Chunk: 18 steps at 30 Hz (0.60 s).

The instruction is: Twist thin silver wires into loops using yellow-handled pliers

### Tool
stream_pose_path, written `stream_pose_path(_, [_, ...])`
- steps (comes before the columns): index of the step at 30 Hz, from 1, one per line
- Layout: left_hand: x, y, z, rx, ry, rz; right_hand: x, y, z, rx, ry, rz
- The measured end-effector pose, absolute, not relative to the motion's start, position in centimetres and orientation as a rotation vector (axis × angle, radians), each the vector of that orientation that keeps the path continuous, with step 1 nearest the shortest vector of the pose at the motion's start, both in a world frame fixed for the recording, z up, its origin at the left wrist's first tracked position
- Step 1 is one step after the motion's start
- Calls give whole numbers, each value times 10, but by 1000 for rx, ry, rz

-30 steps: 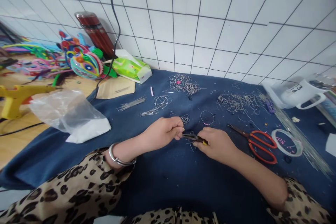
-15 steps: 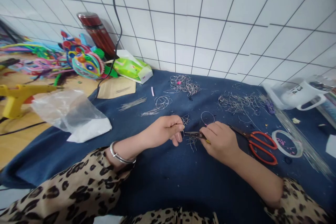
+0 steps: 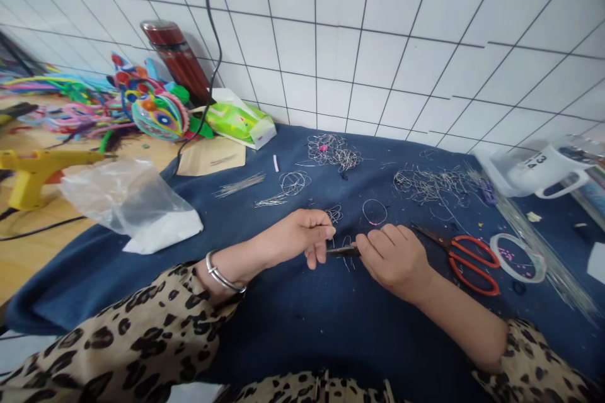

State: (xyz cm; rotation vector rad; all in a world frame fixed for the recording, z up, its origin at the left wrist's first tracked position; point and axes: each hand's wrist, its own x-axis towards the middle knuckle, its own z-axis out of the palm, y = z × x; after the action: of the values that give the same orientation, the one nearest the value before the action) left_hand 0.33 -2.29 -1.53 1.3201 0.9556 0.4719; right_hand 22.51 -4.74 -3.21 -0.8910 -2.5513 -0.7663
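My right hand (image 3: 396, 257) is closed around small dark pliers (image 3: 343, 252), whose jaws point left toward my left hand. My left hand (image 3: 302, 236) is pinched on a thin piece of wire (image 3: 333, 236) at its fingertips, just above the plier jaws. Both hands hover over a dark blue cloth (image 3: 302, 321). Small bent wire pieces (image 3: 348, 249) lie on the cloth right under the pliers. A wire ring (image 3: 374, 211) lies just beyond my right hand.
Red-handled scissors (image 3: 466, 255) and a tape roll (image 3: 517, 257) lie to the right. Heaps of wire (image 3: 333, 151) and a second wire heap (image 3: 430, 182) sit further back. A clear plastic bag (image 3: 127, 201), yellow glue gun (image 3: 33, 170), colourful craft toys (image 3: 155, 113) and white mug (image 3: 543, 170) stand around.
My right hand turned palm-down and slid slightly left and down with the pliers; the yellow grip is now hidden. My left hand stayed pinched, shifting slightly right.
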Motion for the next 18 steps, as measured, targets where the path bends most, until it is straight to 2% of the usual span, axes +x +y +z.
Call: stream_pose_path(18, [4,-22,-22,1155,862,421,224,-50,-30,-827,-2512,-793])
